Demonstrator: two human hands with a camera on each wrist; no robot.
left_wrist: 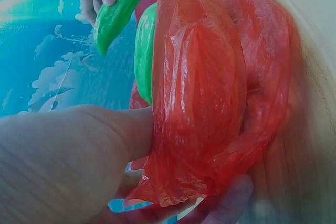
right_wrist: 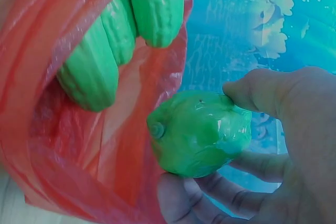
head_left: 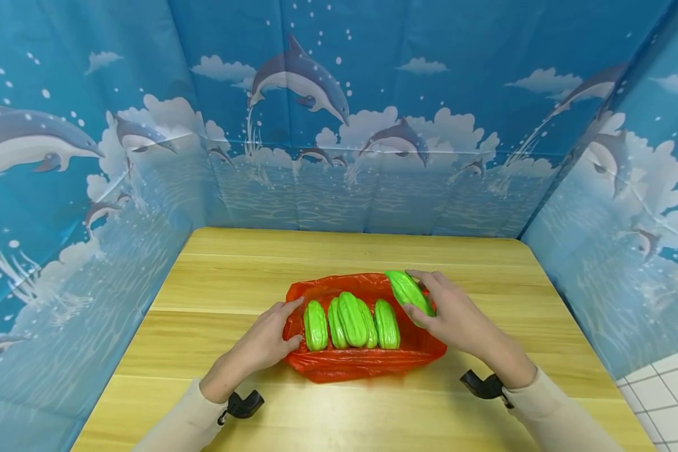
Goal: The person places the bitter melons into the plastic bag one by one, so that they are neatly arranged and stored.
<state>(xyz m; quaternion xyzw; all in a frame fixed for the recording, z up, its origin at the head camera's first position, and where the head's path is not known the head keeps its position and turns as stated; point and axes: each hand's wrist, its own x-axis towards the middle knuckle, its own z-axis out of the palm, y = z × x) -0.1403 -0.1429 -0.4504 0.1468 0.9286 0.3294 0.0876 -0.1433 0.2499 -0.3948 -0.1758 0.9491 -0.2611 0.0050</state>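
Note:
A red plastic bag [head_left: 367,364] lies open on the table with several ribbed green bitter gourds [head_left: 353,319] side by side in it. My right hand [head_left: 452,314] grips another bitter gourd [head_left: 408,292] over the bag's right end, thumb on one side and fingers on the other. The right wrist view shows this gourd [right_wrist: 199,132] end-on, with its stem nub toward the bag. At the bag's left end, my left hand [head_left: 268,336] holds the bag's edge. In the left wrist view, the thumb goes behind the red film [left_wrist: 205,108] and the fingers curl below it.
The wooden table [head_left: 339,420] extends around the bag on all sides. Blue curtains with dolphins [head_left: 299,81] stand along the back and both sides. White tiles [head_left: 669,392] show at the lower right. Black wrist mounts [head_left: 243,405] sit on both wrists.

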